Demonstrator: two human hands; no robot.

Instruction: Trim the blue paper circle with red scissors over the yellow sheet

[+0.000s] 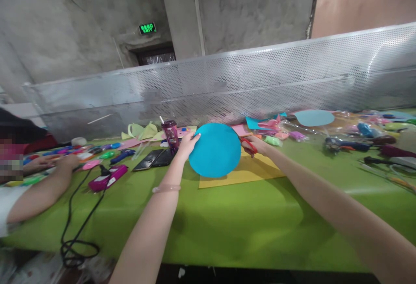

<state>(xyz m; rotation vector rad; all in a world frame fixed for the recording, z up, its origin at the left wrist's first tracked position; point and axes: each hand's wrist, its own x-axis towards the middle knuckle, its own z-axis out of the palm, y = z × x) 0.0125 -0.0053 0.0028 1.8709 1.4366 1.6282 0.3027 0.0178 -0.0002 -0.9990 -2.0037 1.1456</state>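
Note:
A round sheet of blue paper [214, 150] is held up over the table, facing me. My left hand [189, 143] is closed on its upper left edge, thumb on the front. My right hand [257, 144] grips red-handled scissors [248, 145] at the right edge of the disc. The blades are mostly hidden behind or beside the paper, so whether they touch it cannot be made out. Below the disc, a yellow sheet [240, 177] lies flat on the green table.
A purple cup with a straw [170, 135] stands left, beside a black wallet-like case [152, 159]. A magenta power strip [108, 179] with a black cord lies further left, near another person's arm [42, 193]. Colourful packets [297, 135] and a pale blue disc [314, 118] lie right. A perforated metal panel [253, 76] runs behind.

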